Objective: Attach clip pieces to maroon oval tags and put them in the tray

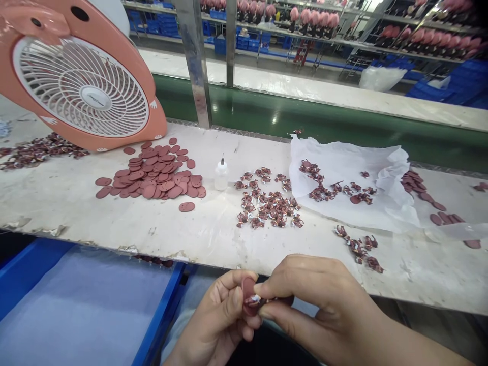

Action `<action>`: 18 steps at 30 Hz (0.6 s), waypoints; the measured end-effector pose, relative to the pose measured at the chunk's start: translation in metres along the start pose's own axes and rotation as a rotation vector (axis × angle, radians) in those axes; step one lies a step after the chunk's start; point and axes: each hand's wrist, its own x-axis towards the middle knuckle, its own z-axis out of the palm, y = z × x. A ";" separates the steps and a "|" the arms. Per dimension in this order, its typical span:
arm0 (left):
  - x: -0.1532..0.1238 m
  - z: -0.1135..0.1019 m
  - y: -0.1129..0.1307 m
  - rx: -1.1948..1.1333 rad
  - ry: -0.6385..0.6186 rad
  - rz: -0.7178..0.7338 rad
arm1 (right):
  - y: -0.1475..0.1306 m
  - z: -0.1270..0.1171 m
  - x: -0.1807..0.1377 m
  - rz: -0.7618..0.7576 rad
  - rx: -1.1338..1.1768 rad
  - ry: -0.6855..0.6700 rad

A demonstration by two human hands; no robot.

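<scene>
My left hand (224, 312) pinches a reddish-brown oval disc (248, 287) by its edge, just in front of the table. Pressed against the disc is a small brown and white figurine (254, 300), gripped between the thumb and fingers of my right hand (320, 295). My fingers cover much of the figurine. Beyond the hands lies a heap of similar brown figurines (278, 206). Further left is a pile of matching oval discs (156, 173). Between the two piles stands a small clear bottle with a needle tip (221, 175).
An orange fan (95, 96) stands at the left back. A crumpled white sheet (343, 157) bears more figurines at right. Below the table's left edge is a blue bin (160, 310) lined with white sheeting. A metal post (196, 66) rises beside the green conveyor belt (267, 109).
</scene>
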 end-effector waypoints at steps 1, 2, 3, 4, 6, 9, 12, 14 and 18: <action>0.000 0.000 0.000 0.007 0.004 0.000 | 0.000 0.000 0.000 0.000 0.003 0.010; 0.001 0.000 0.001 0.014 0.013 0.002 | -0.001 0.000 0.000 0.000 0.009 0.020; 0.001 0.000 0.002 0.021 0.025 0.004 | -0.002 0.000 0.001 0.005 0.015 0.030; 0.001 0.001 0.003 0.029 0.035 0.006 | -0.003 0.000 0.001 0.009 0.021 0.038; 0.001 0.003 0.005 0.042 0.044 0.007 | -0.005 0.001 0.002 0.015 0.024 0.055; 0.002 0.005 0.009 0.049 0.016 0.005 | -0.006 0.002 0.002 -0.007 0.017 0.080; 0.004 0.004 0.010 0.053 -0.020 0.006 | -0.004 0.003 0.003 -0.047 0.002 0.101; 0.006 0.002 0.010 0.054 -0.037 0.006 | -0.003 0.003 0.004 -0.073 -0.007 0.111; 0.014 -0.007 0.009 0.023 -0.026 -0.037 | -0.005 0.001 0.004 -0.155 0.017 0.081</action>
